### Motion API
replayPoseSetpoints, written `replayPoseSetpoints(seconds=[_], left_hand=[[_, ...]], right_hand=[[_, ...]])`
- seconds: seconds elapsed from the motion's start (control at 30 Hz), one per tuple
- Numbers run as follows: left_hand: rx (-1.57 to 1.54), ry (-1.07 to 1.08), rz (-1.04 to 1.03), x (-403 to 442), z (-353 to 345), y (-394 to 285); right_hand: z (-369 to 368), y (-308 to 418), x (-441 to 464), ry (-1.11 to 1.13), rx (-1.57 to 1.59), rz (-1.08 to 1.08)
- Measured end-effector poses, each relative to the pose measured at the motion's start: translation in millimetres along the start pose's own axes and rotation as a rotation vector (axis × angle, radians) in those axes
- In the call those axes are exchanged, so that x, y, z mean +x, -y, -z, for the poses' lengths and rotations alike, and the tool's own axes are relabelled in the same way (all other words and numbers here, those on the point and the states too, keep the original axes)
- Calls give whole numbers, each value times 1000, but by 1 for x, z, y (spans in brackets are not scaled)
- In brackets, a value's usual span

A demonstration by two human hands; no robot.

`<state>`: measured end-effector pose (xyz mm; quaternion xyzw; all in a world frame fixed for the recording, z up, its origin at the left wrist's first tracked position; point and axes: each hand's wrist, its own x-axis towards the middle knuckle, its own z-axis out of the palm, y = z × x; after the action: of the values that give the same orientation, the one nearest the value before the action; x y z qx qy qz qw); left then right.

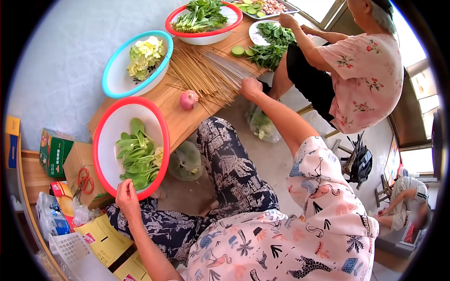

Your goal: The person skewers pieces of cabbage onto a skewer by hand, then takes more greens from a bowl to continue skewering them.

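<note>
My left hand (127,199) is closed at the near rim of a red-rimmed white basin (104,145), its fingertips beside the leafy greens (137,157) inside. Whether it pinches a leaf or the rim, I cannot tell. Across the wooden table, my right hand (251,89) is closed at the end of a translucent plastic bag (229,67). Many bamboo skewers (199,70) lie loose beside and partly under that bag. Left of the skewers' near ends sits a pinkish-purple round vegetable (189,99), perhaps an onion or radish.
A blue-rimmed basin (108,77) holds pale leaves; another red-rimmed basin (201,38) holds greens. A co-worker (365,79) sits at the table's far right near greens and a cut green vegetable (237,51). Bags of scraps (185,161) stand below. Scissors (85,180) and boxes (105,239) are at left.
</note>
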<state>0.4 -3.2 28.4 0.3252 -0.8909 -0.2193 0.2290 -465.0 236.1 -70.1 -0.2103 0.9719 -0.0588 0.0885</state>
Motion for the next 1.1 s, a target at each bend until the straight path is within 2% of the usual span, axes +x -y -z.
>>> replayPoseSetpoints(seconds=[0.2, 0.33, 0.63, 0.73, 0.8, 1.03, 1.1], left_hand=[[13, -5, -21, -1, 0, 1], [40, 4, -29, -2, 0, 2], [40, 26, -50, -3, -2, 4], [42, 58, -28, -3, -3, 3], [63, 64, -30, -4, -2, 2], [75, 83, -25, -3, -2, -1], [76, 86, -19, -3, -2, -2]], right_hand=[[-2, -7, 3, -5, 142, -13], [-6, -12, 3, -71, 128, 6], [-5, -5, 2, -12, 129, -99], [-10, -9, 4, -54, 123, -6], [-13, -10, 5, -186, 113, 77], [-2, 8, 14, -95, 11, 15], [3, 12, 14, -6, -58, 10]])
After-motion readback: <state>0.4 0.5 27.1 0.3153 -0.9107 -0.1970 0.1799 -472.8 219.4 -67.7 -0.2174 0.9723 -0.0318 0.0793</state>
